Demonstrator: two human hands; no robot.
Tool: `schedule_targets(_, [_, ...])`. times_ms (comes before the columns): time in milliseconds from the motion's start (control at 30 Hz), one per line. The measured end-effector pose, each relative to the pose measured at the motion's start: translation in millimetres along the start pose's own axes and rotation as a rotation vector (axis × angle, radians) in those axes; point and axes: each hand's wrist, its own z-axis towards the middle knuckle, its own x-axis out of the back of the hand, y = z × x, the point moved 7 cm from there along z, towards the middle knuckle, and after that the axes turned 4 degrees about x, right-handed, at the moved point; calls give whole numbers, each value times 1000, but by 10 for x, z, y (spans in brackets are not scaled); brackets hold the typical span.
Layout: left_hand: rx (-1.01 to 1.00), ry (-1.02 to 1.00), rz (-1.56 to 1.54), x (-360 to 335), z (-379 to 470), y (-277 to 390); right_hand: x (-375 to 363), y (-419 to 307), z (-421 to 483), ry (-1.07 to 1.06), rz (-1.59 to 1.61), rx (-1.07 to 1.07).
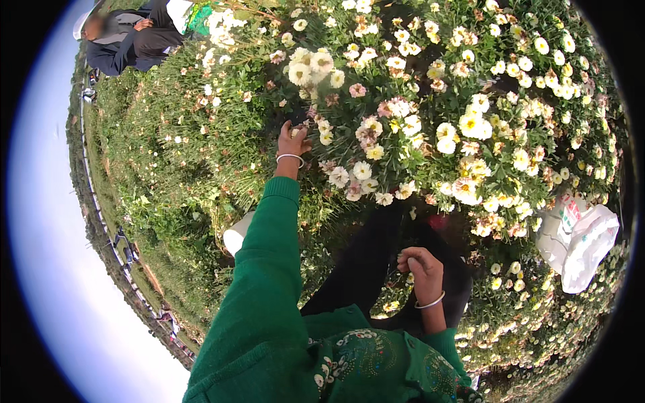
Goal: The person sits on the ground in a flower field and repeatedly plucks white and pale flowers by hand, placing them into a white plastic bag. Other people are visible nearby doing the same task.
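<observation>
My left hand (294,141), with a white bangle at its wrist, reaches out among the flowering plants. A small pale flower head (295,133) shows between its thumb and fingers. Just beside it stand white-and-yellow chrysanthemum-like blooms (325,132). My right hand (422,269), also with a white bangle, hangs over my dark trousers with its fingers curled; whether something is inside them is hidden. White blooms (362,171) and browned ones lie beyond my knees.
A white container (237,236) stands among the plants, partly behind my left sleeve. A white plastic bag (584,242) with coloured print lies on the plants at the right. At the upper left, a person (128,38) in dark clothes and a white hat sits by the flower rows.
</observation>
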Motion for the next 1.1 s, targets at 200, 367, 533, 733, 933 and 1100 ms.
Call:
schedule_targets(200, [-87, -198, -125, -108, -154, 212, 11, 196, 171, 96, 180, 23])
schedule_targets(367, [-405, -310, -28, 131, -760, 1101, -165, 218, -64, 139, 244, 62])
schedule_targets(533, [-568, -225, 375, -37, -71, 1550, -308, 487, -202, 175, 322, 66])
schedule_targets(733, [-1043, -457, 695, -1407, 407, 1674, -477, 550, 81, 260, 334, 147])
schedule_targets(933, [-1094, -682, 890, -1997, -696, 1348, -843, 369, 751, 440, 407, 242])
schedule_targets(1100, [-1122, -824, 649, -1443, -580, 1080, -1049, -412, 1574, 501, 295, 451])
